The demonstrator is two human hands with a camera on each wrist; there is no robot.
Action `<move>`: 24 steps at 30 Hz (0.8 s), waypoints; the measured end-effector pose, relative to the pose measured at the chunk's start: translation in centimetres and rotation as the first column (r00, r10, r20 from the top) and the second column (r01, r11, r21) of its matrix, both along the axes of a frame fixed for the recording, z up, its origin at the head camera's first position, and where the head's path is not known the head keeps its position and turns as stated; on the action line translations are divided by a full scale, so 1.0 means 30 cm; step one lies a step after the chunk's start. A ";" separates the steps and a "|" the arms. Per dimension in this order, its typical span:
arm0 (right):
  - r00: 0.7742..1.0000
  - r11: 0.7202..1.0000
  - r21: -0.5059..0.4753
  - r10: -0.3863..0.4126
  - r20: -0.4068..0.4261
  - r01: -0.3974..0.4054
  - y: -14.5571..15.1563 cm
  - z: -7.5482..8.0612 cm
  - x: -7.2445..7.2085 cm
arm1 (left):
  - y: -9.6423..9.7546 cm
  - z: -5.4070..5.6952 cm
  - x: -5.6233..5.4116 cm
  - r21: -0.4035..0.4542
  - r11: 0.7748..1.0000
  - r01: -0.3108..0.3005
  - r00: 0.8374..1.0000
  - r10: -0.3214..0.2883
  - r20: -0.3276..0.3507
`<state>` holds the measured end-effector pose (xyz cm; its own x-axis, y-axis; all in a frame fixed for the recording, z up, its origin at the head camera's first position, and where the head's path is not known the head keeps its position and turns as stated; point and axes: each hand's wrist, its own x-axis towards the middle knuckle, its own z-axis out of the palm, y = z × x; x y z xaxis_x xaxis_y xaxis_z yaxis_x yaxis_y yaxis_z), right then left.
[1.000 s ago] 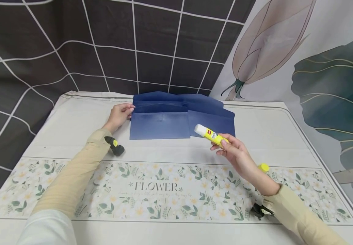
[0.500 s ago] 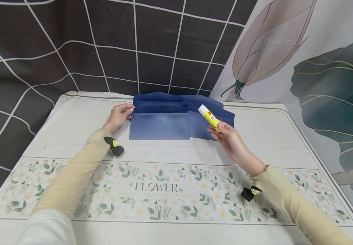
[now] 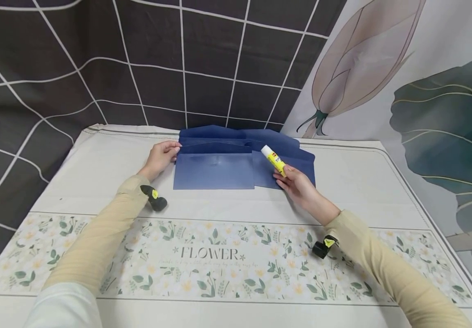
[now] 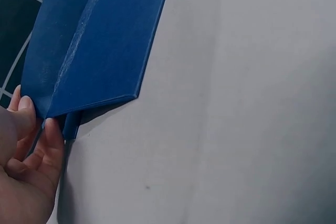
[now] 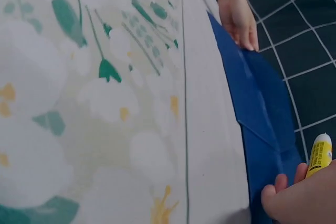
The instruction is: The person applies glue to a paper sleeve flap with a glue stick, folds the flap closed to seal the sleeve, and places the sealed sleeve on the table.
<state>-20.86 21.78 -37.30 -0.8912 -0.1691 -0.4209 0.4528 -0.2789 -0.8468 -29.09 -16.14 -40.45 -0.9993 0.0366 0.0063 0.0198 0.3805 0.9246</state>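
A navy blue envelope (image 3: 215,171) lies near the table's far edge, its flap raised toward the back. My left hand (image 3: 159,159) pinches its left end at the fold, between thumb and fingers (image 4: 50,135). A whitish streak (image 4: 79,45) runs along that fold in the left wrist view. Over a second blue envelope (image 3: 262,175), partly covered by the first, my right hand (image 3: 301,189) holds a yellow glue stick (image 3: 274,161). Its white end points up and to the left, apart from the paper as far as the head view shows.
The table wears a pale cloth with a floral band (image 3: 215,269) lettered FLOWER. A dark gridded curtain (image 3: 145,59) hangs directly behind the envelopes. Black wrist cameras (image 3: 323,247) are strapped to both forearms.
My right hand has moved up and to the left with the glue stick over the envelopes. Its forearm now covers the yellow cap seen earlier on the table. The left hand keeps its place.
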 end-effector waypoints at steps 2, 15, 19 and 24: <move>1.000 1.000 -0.001 0.003 0.003 -0.003 0.001 -0.008 -0.004 | 0.001 -0.005 -0.004 0.010 1.000 -0.005 1.000 0.005 -0.006; 0.997 0.998 -0.021 -0.052 0.055 0.053 -0.007 -0.025 -0.011 | 0.002 -0.010 -0.010 0.006 1.000 -0.007 0.999 0.007 -0.039; 0.996 0.998 -0.002 -0.057 0.063 0.057 -0.009 -0.026 -0.012 | 0.003 -0.013 -0.011 0.011 1.000 -0.016 0.999 0.016 -0.036; 0.997 0.999 0.019 -0.052 0.060 0.051 -0.012 -0.029 -0.015 | 0.005 -0.014 -0.017 0.048 0.998 -0.034 0.999 0.035 -0.023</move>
